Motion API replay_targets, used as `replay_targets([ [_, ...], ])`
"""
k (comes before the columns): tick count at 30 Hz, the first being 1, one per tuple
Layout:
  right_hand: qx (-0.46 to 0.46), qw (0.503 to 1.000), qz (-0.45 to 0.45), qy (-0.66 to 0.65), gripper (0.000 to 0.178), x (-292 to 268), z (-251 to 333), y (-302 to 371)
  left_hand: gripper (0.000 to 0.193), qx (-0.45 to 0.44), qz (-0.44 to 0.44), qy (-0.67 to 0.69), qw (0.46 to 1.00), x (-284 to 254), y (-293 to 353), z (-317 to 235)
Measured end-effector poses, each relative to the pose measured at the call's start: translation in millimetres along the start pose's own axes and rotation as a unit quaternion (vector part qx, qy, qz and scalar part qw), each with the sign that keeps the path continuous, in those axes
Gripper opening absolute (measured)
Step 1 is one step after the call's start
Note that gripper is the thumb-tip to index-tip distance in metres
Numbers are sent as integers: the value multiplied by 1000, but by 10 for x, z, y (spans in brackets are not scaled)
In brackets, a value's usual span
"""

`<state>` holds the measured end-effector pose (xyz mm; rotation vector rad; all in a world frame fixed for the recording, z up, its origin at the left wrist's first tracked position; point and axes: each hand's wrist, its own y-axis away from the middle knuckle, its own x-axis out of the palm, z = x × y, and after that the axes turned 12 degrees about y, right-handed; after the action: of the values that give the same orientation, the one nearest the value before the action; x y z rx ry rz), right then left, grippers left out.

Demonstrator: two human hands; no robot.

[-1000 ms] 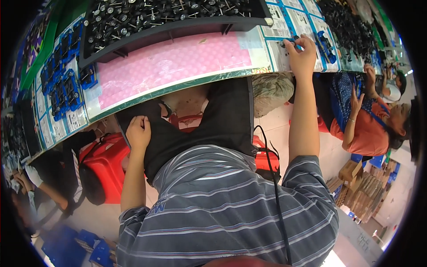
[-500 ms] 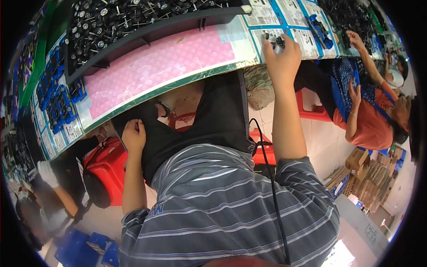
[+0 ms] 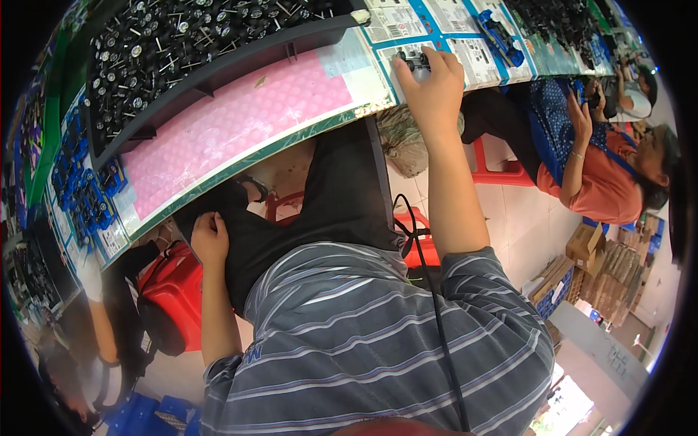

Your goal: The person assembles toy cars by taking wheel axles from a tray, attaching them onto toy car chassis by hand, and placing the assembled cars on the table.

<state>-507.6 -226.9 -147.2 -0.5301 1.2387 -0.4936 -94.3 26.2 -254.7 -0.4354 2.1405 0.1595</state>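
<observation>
My right hand [image 3: 436, 91] is over the table's near edge, thumb and fingers closed around a small pair of black wheels on an axle [image 3: 413, 61]. The fingers partly hide the wheels, which are low over the printed sheets [image 3: 378, 29]. My left hand [image 3: 209, 238] rests on my thigh, fingers curled in, with nothing visible in it. Ahead of me is a black tray [image 3: 211, 94] heaped with wheels and metal axles. To the right of my right hand lies a blue toy car chassis [image 3: 500, 38].
A pink bubble-wrap sheet [image 3: 240, 138] covers the near tabletop. Several blue chassis [image 3: 86, 185] are piled at the left. A co-worker [image 3: 603, 174] sits at the right; a gloved hand [image 3: 90, 275] of another shows at the left. Red stools [image 3: 174, 305] stand below.
The whole view has shifted a little. My right hand has moved slightly left and nearer with the wheels. The right co-worker's reaching hand has drawn back from the table, near a blue part.
</observation>
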Motion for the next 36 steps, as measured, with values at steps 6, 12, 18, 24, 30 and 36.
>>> replay_targets([
  [6,0,998,61,-30,46,-191,-343,-82,17,-8,1,-5,1000,10,-22,9],
  [12,36,997,39,-51,48,-254,-569,-282,18,-8,9,-15,1000,43,-50,-17],
  [18,-28,998,1,48,59,-339,-1559,-1173,18,15,19,-18,1000,102,-132,-72],
  [24,-15,986,158,57,66,-88,-1812,-1474,18,9,13,-47,999,78,-121,-37],
  [30,-10,982,153,108,57,-254,-1874,-1436,19,2,22,-53,998,105,-145,-27],
  [36,79,990,111,-30,56,-341,-2102,-1161,20,6,35,-56,998,122,-204,-100],
])
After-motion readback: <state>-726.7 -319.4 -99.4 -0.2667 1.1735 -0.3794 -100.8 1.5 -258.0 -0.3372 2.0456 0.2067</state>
